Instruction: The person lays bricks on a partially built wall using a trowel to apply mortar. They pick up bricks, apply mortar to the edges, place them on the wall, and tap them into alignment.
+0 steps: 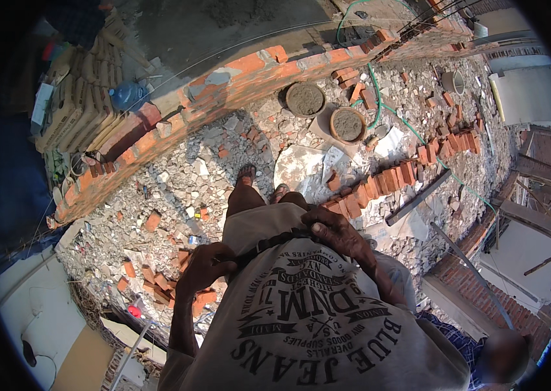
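Observation:
My left hand (208,266) is at the left side of my waist, its fingers curled at one end of a black belt (268,245). On the other side, my right hand (335,231) is closed at the belt's right end, thumb on top. The belt crosses my front between the two hands, over light brown cloth and just above the hem of my printed T-shirt (314,296). What lies inside the curled fingers is partly hidden.
Beyond my feet stand two tubs of wet mortar, a dark tub (306,100) and an orange-rimmed tub (348,125). A low brick wall (243,75) curves behind them. Loose bricks (383,184), a green hose (376,98) and rubble surround me. Another person (503,358) is at lower right.

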A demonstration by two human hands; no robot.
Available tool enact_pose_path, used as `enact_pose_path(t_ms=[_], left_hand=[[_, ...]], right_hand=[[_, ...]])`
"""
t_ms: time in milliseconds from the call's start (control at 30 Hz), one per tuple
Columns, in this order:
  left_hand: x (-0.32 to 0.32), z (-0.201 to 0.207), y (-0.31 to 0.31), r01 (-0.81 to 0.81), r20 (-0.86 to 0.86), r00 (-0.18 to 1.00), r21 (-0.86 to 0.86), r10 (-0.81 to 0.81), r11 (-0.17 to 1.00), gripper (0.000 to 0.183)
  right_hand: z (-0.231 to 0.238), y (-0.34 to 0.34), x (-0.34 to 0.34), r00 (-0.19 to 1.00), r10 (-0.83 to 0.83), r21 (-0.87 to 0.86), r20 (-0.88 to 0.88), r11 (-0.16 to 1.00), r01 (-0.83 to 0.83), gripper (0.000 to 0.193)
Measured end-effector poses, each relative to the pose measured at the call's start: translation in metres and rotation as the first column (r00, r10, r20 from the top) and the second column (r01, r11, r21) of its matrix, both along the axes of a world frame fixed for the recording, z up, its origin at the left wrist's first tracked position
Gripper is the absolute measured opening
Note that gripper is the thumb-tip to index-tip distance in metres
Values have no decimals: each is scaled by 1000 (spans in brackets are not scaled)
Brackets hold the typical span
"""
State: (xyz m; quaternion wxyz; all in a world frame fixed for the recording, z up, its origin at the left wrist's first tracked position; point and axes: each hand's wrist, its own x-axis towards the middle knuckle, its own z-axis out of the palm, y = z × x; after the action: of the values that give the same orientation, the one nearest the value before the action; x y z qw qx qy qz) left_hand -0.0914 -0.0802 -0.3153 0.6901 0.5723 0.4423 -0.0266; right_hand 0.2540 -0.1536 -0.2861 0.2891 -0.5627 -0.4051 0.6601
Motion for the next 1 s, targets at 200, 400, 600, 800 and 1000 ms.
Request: enact_pose_path(t_ms=[200,400,600,800,1000], left_hand=[[-5,-29,0,68,19,998,-317,-65,946,33],[5,-42,-19,520,-356,781,-84,-514,850,39],[15,-47,-57,279,-396,868,-111,-300,954,33],[2,-76,-71,-3,-432,900,-132,-55,991,26],[-14,-113,-50,-311,-467,863,-189,193,931,20]], right_hand=[[-9,-20,12,998,-40,43,42,998,38,45],[-58,-42,43,933,-168,262,318,961,83,32],[-140,-85,84,754,-109,155,648,988,10,29],[-224,-118,97,618,-103,155,780,987,-32,23],[-287,-112,115,703,69,-72,708,997,-25,28]])
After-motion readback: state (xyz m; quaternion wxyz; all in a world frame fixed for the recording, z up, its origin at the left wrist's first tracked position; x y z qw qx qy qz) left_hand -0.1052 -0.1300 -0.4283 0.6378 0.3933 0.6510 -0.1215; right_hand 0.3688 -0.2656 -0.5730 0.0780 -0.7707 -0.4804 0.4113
